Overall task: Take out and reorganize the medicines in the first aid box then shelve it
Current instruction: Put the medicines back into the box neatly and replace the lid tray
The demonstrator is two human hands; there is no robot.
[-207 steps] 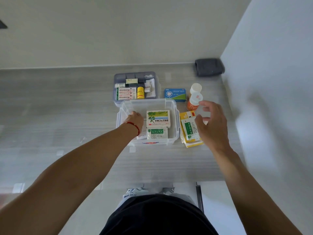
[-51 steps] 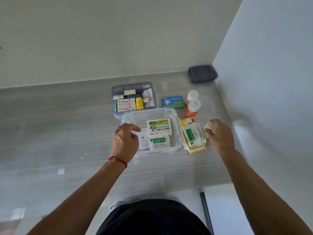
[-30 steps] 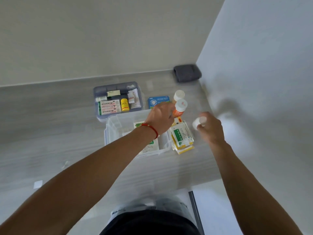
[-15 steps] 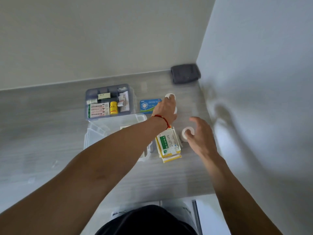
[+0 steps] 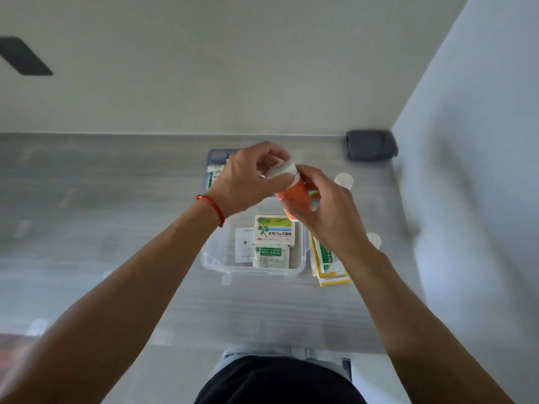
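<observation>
Both hands hold an orange medicine bottle [image 5: 294, 193] above the clear first aid box [image 5: 217, 259]. My left hand [image 5: 248, 182] grips its white cap and my right hand [image 5: 326, 211] wraps the orange body. Inside the box lie a green-and-white medicine carton [image 5: 274, 230], a smaller green-labelled packet [image 5: 271, 255] and a white leaflet [image 5: 243, 247]. A stack of yellow and green sachets [image 5: 326, 263] lies right of the box. The grey insert tray [image 5: 215, 164] behind is mostly hidden by my left hand.
A white bottle [image 5: 344, 180] stands behind my right hand, and a small white roll [image 5: 374, 240] sits right of the sachets. A dark grey cloth [image 5: 370, 145] lies in the back corner against the right wall [image 5: 466, 170]. The grey counter edge [image 5: 262, 345] runs near my body.
My left hand reached across to the bottles and lifted the orange one. My right hand let go of the white roll, then joined the left on the bottle above the box.
</observation>
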